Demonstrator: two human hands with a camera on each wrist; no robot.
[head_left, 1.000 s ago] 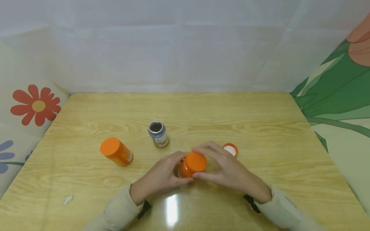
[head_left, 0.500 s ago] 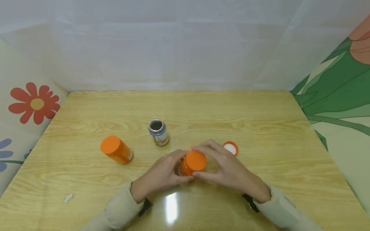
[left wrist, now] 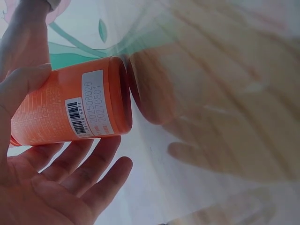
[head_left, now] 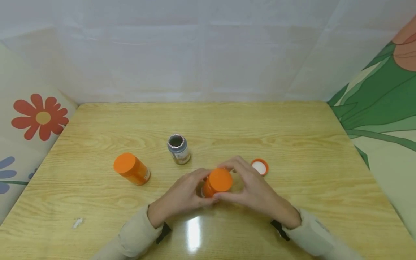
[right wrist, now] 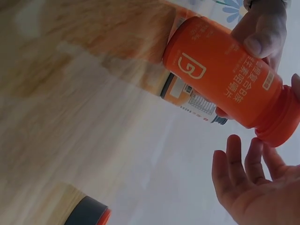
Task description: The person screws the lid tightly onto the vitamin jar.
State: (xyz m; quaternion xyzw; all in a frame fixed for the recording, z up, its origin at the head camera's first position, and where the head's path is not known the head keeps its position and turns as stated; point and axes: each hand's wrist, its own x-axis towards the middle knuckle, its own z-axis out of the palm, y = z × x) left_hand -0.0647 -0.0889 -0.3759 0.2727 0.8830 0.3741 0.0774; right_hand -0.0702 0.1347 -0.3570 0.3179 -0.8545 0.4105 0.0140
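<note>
An orange pill bottle (head_left: 210, 189) with an orange screw cap (head_left: 221, 180) stands on the table between both hands. My left hand (head_left: 182, 193) holds its body, thumb on one side and fingers on the other. A barcode label (left wrist: 86, 112) shows near the bottle's base in the left wrist view. At the cap, my right hand (head_left: 255, 186) has its thumb on the near side and fingertips on the far side. In the right wrist view, the right hand (right wrist: 262, 187) reaches the cap from below, several fingers extended, while white lettering shows along the bottle.
Left of the hands stands another capped orange bottle (head_left: 131, 169). An uncapped grey jar (head_left: 178, 150) stands behind them. Beyond the right hand lies an orange lid (head_left: 259, 167), white inside up. A small white scrap or mark (head_left: 77, 222) is at front left.
The right hand's fingertips have shifted slightly around the cap, and its wrist has moved a little left. The left hand and the bottle stay in place.
</note>
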